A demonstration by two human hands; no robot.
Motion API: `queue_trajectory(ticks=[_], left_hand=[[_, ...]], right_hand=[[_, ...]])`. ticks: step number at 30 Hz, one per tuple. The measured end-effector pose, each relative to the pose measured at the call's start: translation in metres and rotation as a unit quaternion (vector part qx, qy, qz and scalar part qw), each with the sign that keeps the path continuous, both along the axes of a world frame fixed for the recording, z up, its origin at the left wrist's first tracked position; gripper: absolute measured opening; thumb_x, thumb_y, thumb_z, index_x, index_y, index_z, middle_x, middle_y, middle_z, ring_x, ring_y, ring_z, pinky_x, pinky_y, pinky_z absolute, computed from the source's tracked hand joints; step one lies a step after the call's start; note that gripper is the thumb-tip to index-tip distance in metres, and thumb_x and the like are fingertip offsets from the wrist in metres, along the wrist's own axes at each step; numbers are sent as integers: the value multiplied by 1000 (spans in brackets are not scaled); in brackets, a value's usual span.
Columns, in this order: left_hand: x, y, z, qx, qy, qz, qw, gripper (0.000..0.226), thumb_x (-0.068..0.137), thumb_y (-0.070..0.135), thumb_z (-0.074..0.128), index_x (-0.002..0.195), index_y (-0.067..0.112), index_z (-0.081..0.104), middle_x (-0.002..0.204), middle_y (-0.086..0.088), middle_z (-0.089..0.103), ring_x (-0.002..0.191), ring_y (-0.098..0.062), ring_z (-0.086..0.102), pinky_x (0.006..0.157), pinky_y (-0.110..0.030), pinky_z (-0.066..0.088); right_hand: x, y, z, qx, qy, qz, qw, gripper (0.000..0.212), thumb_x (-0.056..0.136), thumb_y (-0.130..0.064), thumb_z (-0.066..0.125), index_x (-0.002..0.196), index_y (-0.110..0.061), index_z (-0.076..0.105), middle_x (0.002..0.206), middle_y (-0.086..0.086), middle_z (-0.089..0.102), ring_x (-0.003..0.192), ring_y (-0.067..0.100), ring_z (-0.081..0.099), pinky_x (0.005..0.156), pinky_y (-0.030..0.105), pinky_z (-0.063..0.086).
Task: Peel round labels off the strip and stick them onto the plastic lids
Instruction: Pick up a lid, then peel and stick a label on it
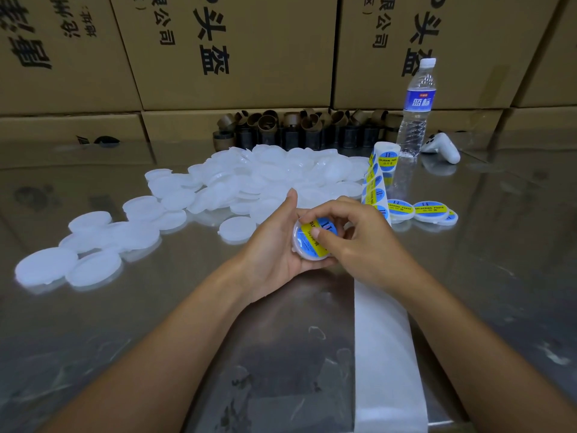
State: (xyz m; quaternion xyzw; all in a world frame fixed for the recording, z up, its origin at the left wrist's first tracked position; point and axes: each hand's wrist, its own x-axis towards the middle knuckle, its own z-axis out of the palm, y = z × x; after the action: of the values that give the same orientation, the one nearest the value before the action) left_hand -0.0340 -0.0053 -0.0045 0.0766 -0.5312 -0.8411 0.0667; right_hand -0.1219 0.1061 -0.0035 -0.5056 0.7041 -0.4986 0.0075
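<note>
My left hand (pixel 274 245) cups a white plastic lid (pixel 307 254) just above the table, fingers curled round its rim. A round blue and yellow label (pixel 304 237) lies on the lid's face. The thumb and fingers of my right hand (pixel 356 242) press on that label. The label strip (pixel 374 185) runs down from its roll (pixel 385 156), right of my hands, and its bare white backing (pixel 387 348) trails toward me under my right forearm. A large heap of plain white lids (pixel 249 182) spreads across the table beyond and left of my hands.
Three labelled lids (pixel 429 210) lie right of the strip. A water bottle (pixel 416 107) and a white controller (pixel 443 148) stand at the back right. Brown cardboard cores (pixel 296 129) line the back edge in front of stacked cartons (pixel 231 51). The table (pixel 156 323) is shiny metal.
</note>
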Motion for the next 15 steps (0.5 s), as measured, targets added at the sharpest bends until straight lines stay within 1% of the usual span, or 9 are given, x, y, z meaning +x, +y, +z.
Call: queue_trajectory(ticks=[1, 3, 5, 7, 9, 11, 13, 15], left_hand=[[0, 0, 0, 2, 3, -8, 1000, 56, 96, 47, 31, 116, 0, 55, 105, -12, 65, 97, -22, 64, 87, -38, 55], [1, -1, 0, 7, 14, -25, 1000, 40, 85, 34, 45, 105, 3, 62, 104, -13, 64, 96, -22, 63, 91, -39, 52], [2, -1, 0, -2, 31, -32, 999, 37, 72, 17, 55, 103, 4, 67, 107, -14, 62, 97, -23, 61, 95, -41, 50], [2, -2, -1, -9, 37, -25, 999, 49, 63, 2, 48, 110, 0, 66, 106, -16, 62, 97, -25, 62, 93, -41, 52], [0, -2, -2, -35, 30, -11, 999, 64, 61, -3, 42, 124, -5, 53, 108, -17, 60, 99, -27, 62, 92, -41, 54], [-1, -1, -3, -67, 26, -3, 997, 63, 66, -11, 40, 129, -6, 48, 110, -17, 58, 102, -28, 61, 95, -43, 52], [0, 0, -2, -79, 28, -2, 996, 60, 71, -16, 38, 130, -6, 46, 110, -17, 57, 104, -28, 59, 98, -44, 49], [1, 1, -1, -77, 26, 3, 997, 58, 72, -18, 40, 129, -6, 45, 109, -18, 58, 102, -27, 60, 98, -43, 50]], right_hand=[[0, 0, 0, 0, 1, -4, 1000, 32, 83, -7, 66, 85, -39, 66, 84, 10, 57, 62, 6, 43, 61, 13, 35], [0, 0, 1, -4, -2, -6, 1000, 33, 83, -7, 67, 86, -40, 68, 82, 10, 56, 62, 6, 42, 61, 16, 35], [0, 0, 2, -12, -5, -4, 1000, 39, 83, -8, 68, 84, -47, 66, 81, 11, 55, 62, 7, 41, 61, 17, 35], [0, 0, 2, -14, -5, -6, 1000, 40, 83, -9, 68, 84, -49, 65, 77, 8, 53, 62, 6, 41, 61, 16, 34], [-1, 0, 2, -13, -1, -8, 1000, 39, 83, -9, 67, 88, -47, 66, 74, 2, 50, 62, 5, 41, 61, 16, 34], [-1, 0, 1, -9, 0, -13, 1000, 34, 84, -9, 67, 94, -41, 70, 77, 6, 52, 63, 5, 42, 62, 18, 35], [-1, -1, -1, -14, -1, -22, 1000, 30, 84, -11, 67, 98, -36, 71, 78, 7, 52, 63, 5, 42, 62, 18, 35], [-1, -2, -2, -22, -3, -32, 999, 32, 83, -12, 68, 105, -36, 69, 75, 3, 49, 62, 5, 42, 62, 16, 35]])
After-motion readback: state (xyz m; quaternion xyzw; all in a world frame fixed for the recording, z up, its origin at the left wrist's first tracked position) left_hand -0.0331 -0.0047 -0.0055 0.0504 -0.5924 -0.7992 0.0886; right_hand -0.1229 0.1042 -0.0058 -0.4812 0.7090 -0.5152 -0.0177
